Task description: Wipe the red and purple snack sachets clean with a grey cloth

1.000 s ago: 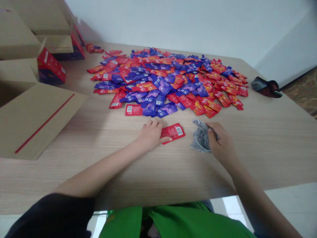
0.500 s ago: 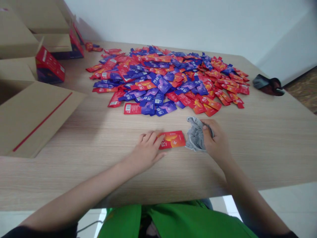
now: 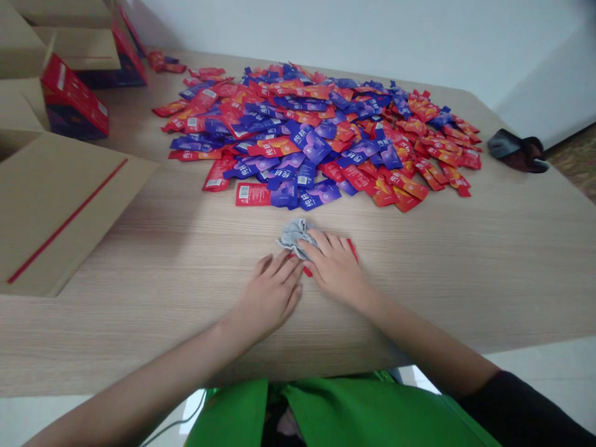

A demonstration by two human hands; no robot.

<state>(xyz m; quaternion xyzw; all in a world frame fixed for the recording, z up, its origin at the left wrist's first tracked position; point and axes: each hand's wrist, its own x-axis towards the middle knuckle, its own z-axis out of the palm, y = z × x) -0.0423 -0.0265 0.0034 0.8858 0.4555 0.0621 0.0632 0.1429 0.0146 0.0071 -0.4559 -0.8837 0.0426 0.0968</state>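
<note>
Brown cardboard crowds the left end: an open carton [image 3: 51, 186] whose long flap juts out over the tabletop [image 3: 465, 267], with another carton [image 3: 128, 56] farther back. Next comes a wide heap of red and purple packets [image 3: 310, 139], piled toward the wall. In front of it the left hand [image 3: 270, 288] lies palm down, fingers lightly fanned, the tips on the left end of a single red packet [image 3: 352, 248]. That packet lies flat between the two hands and is mostly covered, only bits of its edge showing. A crumpled grey cloth [image 3: 294, 234] sits over its far left part, beneath the thumb side of the right hand [image 3: 335, 264], which is laid flat across the rest; whether it pinches the cloth or merely presses it, I can't tell from where I stand. Off to the right rests a dark, curled object [image 3: 516, 152] I can't identify.

To my mind, light pressure from the left fingertips could let the packet skid or crease under a hard push of the cloth. A loose fold might also snag those fingertips, and a long stroke forward could nudge the heap's front packets.

As for room, the flap's edge stands well apart from the left forearm, the heap's front edge is near the cloth, and tabletop stretches broadly rightward from the right hand.
</note>
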